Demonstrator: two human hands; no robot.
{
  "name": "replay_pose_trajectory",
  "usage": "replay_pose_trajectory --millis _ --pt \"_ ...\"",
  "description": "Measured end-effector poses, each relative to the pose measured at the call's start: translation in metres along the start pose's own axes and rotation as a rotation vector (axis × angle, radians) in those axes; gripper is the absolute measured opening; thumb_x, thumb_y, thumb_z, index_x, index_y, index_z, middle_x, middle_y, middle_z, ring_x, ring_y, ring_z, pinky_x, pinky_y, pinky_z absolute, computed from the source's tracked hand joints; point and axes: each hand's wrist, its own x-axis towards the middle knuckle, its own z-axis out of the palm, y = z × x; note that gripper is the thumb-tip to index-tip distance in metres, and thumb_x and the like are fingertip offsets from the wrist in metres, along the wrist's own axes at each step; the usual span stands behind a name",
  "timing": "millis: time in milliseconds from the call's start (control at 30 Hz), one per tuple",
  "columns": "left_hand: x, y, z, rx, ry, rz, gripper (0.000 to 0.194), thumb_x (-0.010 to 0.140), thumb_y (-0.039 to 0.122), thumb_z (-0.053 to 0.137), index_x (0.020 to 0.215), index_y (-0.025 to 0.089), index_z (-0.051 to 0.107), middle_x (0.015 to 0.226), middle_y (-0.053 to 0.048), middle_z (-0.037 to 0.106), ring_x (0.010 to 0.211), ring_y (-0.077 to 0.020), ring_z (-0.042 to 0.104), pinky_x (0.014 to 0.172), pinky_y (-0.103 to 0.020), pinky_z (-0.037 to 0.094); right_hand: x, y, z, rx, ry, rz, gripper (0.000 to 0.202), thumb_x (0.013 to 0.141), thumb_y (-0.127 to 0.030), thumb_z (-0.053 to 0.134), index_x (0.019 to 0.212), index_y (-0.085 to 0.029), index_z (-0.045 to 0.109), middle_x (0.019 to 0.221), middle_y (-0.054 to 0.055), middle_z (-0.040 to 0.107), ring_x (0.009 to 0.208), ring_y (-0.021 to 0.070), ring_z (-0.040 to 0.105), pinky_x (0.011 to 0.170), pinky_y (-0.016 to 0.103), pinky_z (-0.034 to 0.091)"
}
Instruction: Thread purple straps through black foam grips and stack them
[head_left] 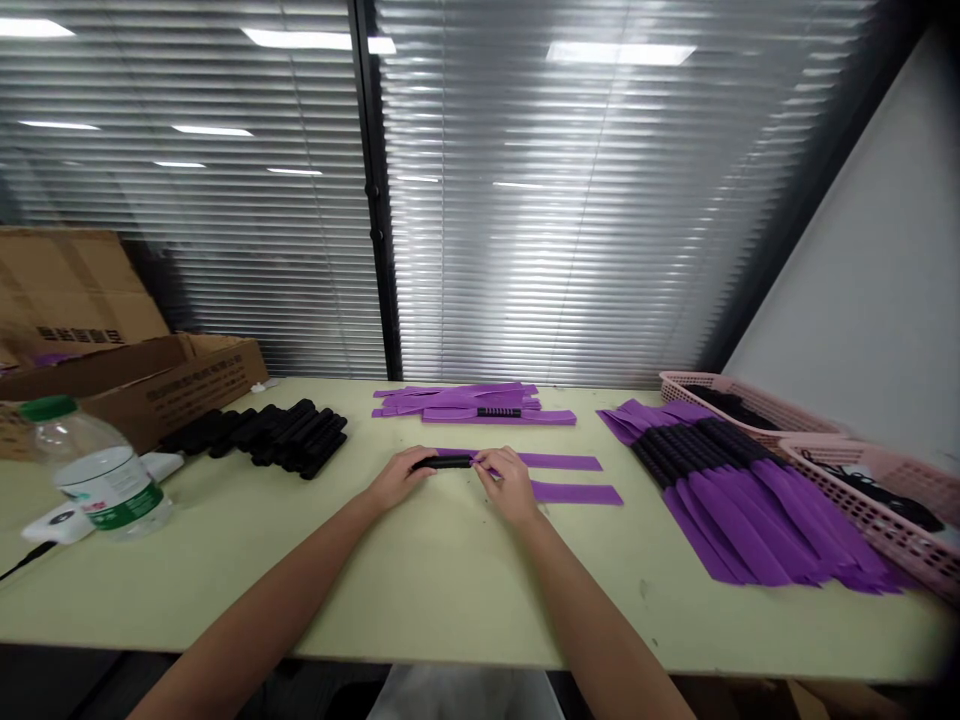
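Note:
A ribbed black sleeve (453, 462) lies sideways between my two hands. My left hand (401, 478) is closed round its left end. At its right end, my right hand (508, 480) pinches a purple strip (576, 494) where it meets the sleeve; the strip runs out to the right beneath that hand. Another purple strip (562, 461) lies just behind, partly covered by my hands. Farther back is a pile of purple strips (457, 400), with one black sleeve (499, 412) around the front strip.
Black sleeves (289, 435) are heaped at left, near an open cardboard box (195, 385) and a bottle (112, 480). Purple strips with black sleeves (757, 510) are stacked at right, beside two pink baskets (847, 495). Blinds stand behind the table (420, 600).

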Motion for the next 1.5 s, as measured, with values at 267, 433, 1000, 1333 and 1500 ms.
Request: replay_pose_trajectory --millis 267,433,1000,1333,1500 --pt "0.0 0.0 0.0 0.0 -0.006 0.01 0.029 0.091 0.039 0.049 0.11 0.02 0.06 0.102 -0.007 0.065 0.095 -0.02 0.059 0.086 -0.031 0.045 0.0 0.001 -0.001 0.018 -0.01 0.007 0.019 0.088 -0.022 0.056 0.069 -0.021 0.055 0.085 0.003 0.07 0.078 0.0186 0.06 0.07 0.034 0.049" --pt "0.0 0.001 0.0 0.006 -0.007 0.018 0.031 0.091 0.041 0.049 0.11 0.02 0.06 0.102 -0.007 0.066 0.095 -0.0204 0.06 0.086 -0.032 0.046 0.0 0.0 -0.001 0.026 -0.021 0.007 0.02 0.088 -0.021 0.056 0.068 -0.022 0.054 0.085 0.003 0.07 0.077 0.0188 0.059 0.07 0.034 0.047" --pt "0.002 0.0 -0.006 0.08 0.033 -0.011 0.028 0.093 0.038 0.046 0.112 0.02 0.057 0.106 -0.007 0.063 0.099 -0.0209 0.058 0.09 -0.034 0.045 0.003 0.0 -0.004 -0.014 -0.107 0.023 0.004 0.085 -0.021 0.059 0.086 -0.021 0.064 0.096 0.006 0.068 0.09 0.0206 0.059 0.082 0.037 0.047" --pt "0.001 -0.007 -0.011 0.118 0.045 0.0 0.029 0.093 0.039 0.046 0.113 0.021 0.057 0.11 -0.006 0.064 0.102 -0.0203 0.058 0.093 -0.035 0.045 0.001 0.008 -0.002 -0.064 -0.08 -0.035 0.014 0.086 -0.021 0.06 0.09 -0.022 0.074 0.092 0.006 0.072 0.082 0.0202 0.06 0.076 0.036 0.051" --pt "0.0 -0.004 -0.009 0.134 0.04 0.024 0.031 0.093 0.041 0.045 0.114 0.021 0.057 0.111 -0.007 0.065 0.104 -0.0216 0.058 0.094 -0.037 0.045 0.004 0.006 -0.005 -0.049 -0.058 -0.063 0.014 0.086 -0.018 0.061 0.089 -0.022 0.075 0.092 0.005 0.073 0.079 0.0196 0.059 0.072 0.036 0.051"
